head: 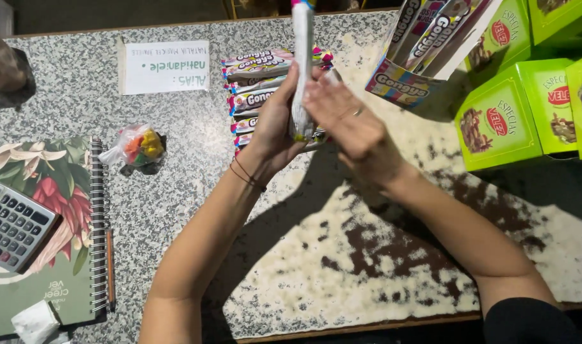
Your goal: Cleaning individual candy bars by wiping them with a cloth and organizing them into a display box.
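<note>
Nearest to camera: two bare forearms rising over speckled grey surface (pixel 195 191), worn white and brown in middle part. Left hand (pixel 275 124) and right hand (pixel 351 121) pressed together around bundle of long white candy packs (pixel 302 70), held upright and slightly above surface; fingers (pixel 323 95) of both hands closed flat on lower part of bundle, one hand on each side. Just behind hands, flat stack of same colourful packs (pixel 256 83) lying on surface. Further right, open striped display box (pixel 399 83) tilted, with more packs inside, and green boxes (pixel 495 121) beside it. On left, spiral notebook with flowers (pixel 55 185), calculator (pixel 14 226) resting on it, small bag of coloured sweets (pixel 140 146), white paper note (pixel 167 67)
</note>
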